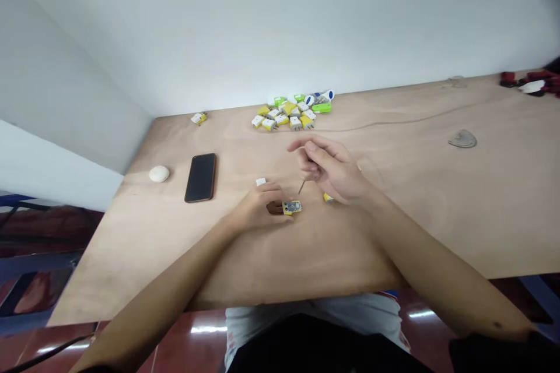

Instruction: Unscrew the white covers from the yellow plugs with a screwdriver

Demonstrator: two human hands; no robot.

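My left hand (262, 204) rests on the wooden table (394, 227) with its fingers closed round a small yellow plug-like part (291, 207). My right hand (335, 170) hovers just above and to the right, pinching a thin metal tool (301, 186) whose tip points down toward that part. A small white piece (261, 182) lies just behind my left hand. Another yellow piece (328, 198) peeks out under my right hand.
A heap of several yellow, white and green plug parts (291, 111) sits at the table's far edge, with one stray part (199, 118) to its left. A black phone (200, 177) and a white lump (159, 173) lie at the left. A grey object (462, 140) and red items (531, 83) are at the right.
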